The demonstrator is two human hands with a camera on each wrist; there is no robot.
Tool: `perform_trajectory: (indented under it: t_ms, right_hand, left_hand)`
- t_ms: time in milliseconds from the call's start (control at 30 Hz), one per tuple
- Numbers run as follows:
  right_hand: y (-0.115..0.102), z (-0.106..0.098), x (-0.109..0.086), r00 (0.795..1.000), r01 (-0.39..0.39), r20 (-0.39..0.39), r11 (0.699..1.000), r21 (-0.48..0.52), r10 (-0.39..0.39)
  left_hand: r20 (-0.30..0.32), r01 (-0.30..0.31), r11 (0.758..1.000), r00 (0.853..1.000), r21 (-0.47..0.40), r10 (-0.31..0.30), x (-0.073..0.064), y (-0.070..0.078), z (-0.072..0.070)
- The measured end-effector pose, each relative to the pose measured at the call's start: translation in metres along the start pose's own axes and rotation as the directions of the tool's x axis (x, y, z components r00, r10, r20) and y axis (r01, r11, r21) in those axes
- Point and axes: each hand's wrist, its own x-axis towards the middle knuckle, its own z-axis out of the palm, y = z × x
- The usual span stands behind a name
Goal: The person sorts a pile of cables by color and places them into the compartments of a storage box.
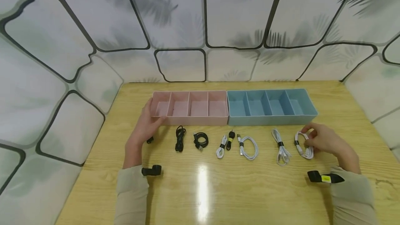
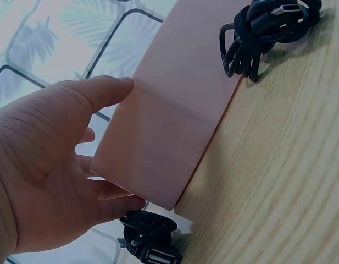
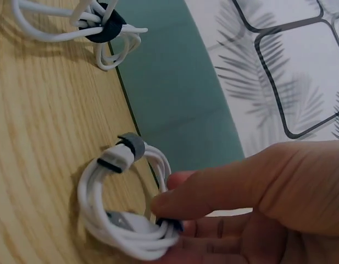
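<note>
The left hand (image 1: 145, 126) holds the left end of a pink box (image 1: 197, 121), thumb at its front rim and fingers round the end wall, as the right hand (image 1: 328, 141), thumb and fingers pinched narrow, grips a coiled white cable (image 3: 91, 206) near the right front corner of a blue box (image 1: 273, 120); whether that coil's underside touches the table (image 1: 256, 190) cannot be told. The boxes stand end to end, four compartments each, a strip of wood between their backs and the table's far edge, where patterned cloth (image 1: 234, 13) rises. Along the front walls, from left: a black cable (image 2: 150, 231) beside the left hand, a black bundle (image 1: 179, 140), a black coil (image 1: 205, 143), a slim white cable (image 1: 220, 151) close beside a short black one (image 1: 230, 138), a white loop (image 1: 256, 147) and a white bundle (image 1: 282, 152). Loop and white bundle lie apart, the bundle just beside the gripped coil, while a broad stretch of wood runs from the row toward the person, between the two sleeves (image 1: 131, 197)
</note>
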Motion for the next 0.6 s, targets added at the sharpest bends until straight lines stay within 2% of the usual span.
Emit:
perform_trajectory:
  t_ms: [267,467,600]
  right_hand:
    - [-0.018,-0.002,-0.002,0.995,0.077,-0.074,0.995,0.071,-0.071]
    - [-0.028,0.0,-0.001,0.98,0.151,-0.144,0.983,0.104,-0.136]
    - [-0.033,0.006,0.003,0.969,0.184,-0.195,0.969,0.165,-0.151]
  left_hand:
    - [-0.009,-0.004,1.0,1.0,-0.014,0.004,-0.001,-0.001,0.0]
    - [-0.003,0.015,0.999,1.0,-0.029,-0.015,-0.001,-0.001,-0.001]
    - [0.004,0.037,0.998,0.999,-0.046,-0.037,-0.002,-0.001,-0.001]
